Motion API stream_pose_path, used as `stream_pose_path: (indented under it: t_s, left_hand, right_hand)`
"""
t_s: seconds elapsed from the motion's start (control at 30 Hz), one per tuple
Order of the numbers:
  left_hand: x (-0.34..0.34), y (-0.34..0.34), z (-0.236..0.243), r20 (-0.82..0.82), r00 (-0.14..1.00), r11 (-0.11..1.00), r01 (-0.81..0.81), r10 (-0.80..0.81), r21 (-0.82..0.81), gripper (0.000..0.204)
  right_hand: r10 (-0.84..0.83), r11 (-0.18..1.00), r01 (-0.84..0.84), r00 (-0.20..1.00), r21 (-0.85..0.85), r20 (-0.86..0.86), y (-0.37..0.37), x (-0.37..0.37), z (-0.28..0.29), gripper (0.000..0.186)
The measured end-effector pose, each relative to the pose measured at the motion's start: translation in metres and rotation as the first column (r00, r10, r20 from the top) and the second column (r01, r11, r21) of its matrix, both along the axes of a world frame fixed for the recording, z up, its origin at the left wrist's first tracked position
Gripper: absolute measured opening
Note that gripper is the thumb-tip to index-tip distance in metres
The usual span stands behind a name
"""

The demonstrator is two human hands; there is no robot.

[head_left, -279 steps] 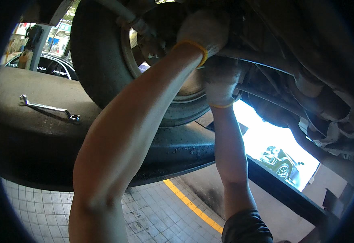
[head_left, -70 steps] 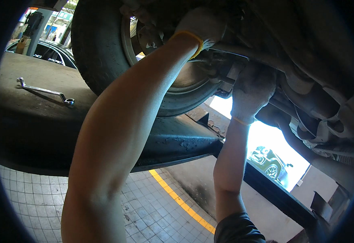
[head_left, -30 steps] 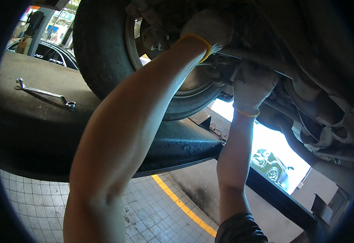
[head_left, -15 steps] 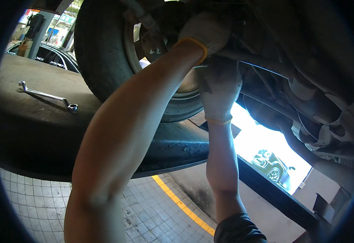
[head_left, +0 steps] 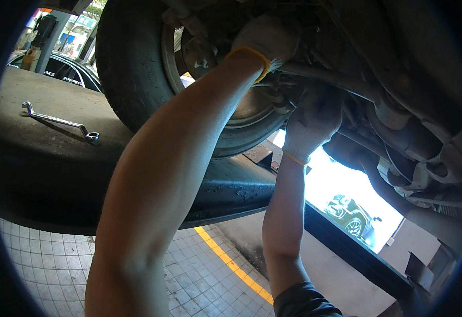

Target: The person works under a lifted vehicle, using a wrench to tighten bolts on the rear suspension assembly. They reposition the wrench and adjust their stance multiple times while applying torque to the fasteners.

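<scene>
Reaching up beside a tire
My gloved left hand is at its inner side, my right hand farther right, near a metal bar; I can't tell either grip. Wrench at left.

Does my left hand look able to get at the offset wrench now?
Probably, by going around the tyre: the gloved left hand is up at the undercarriage, but the offset wrench lies uncovered.
</scene>
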State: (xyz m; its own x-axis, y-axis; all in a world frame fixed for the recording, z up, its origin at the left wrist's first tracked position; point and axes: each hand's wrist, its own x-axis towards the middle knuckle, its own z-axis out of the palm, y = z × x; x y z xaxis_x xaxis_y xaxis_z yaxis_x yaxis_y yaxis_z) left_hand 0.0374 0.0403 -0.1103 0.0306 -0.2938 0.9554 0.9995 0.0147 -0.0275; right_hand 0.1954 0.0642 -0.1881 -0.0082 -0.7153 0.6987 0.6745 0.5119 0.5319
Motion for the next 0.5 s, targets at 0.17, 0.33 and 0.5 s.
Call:
stream_pose_path:
  t_s: [0.17,0.33,0.5]
  left_hand:
    - [-0.002,-0.005,-0.005,-0.032,0.999,0.984,-0.003,-0.003,-0.18,0.02]
    - [0.0,-0.012,-0.008,-0.006,1.0,0.984,0.025,-0.026,-0.176,0.019]
    - [-0.001,-0.012,-0.007,-0.018,0.999,0.979,-0.046,0.043,-0.199,0.017]
  right_hand:
    - [0.054,0.982,-0.059,0.998,-0.18,-0.032,-0.011,-0.005,-0.004,0.026]
    - [0.459,0.87,-0.413,0.878,-0.271,0.135,-0.004,-0.012,0.001,0.033]
    - [0.69,0.72,-0.639,0.702,-0.272,0.178,0.008,-0.012,0.013,0.036]
